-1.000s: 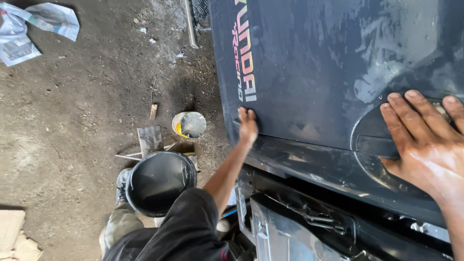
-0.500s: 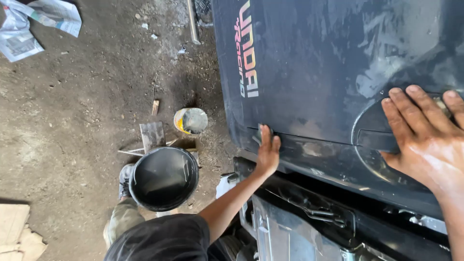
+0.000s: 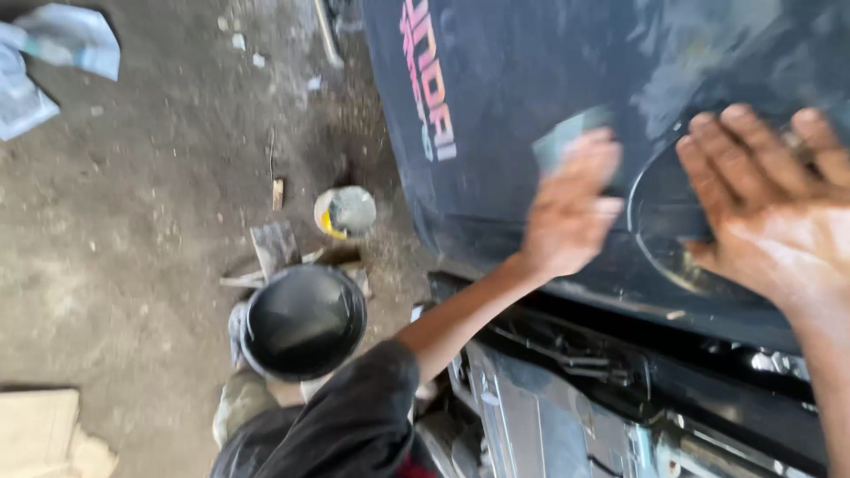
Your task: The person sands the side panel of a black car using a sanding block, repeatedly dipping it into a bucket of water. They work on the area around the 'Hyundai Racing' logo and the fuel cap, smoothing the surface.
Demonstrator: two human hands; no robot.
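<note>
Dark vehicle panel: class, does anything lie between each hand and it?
Under the left hand, a small grey-green pad seems to sit between the fingers and the dark panel, though motion blurs it. The right hand lies flat on the panel, with nothing visible between.

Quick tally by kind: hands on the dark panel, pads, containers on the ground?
Hands: 2, left hand and right hand
Pads: 1, grey pad
Containers: 2, black bucket and small can
Total: 5
</note>
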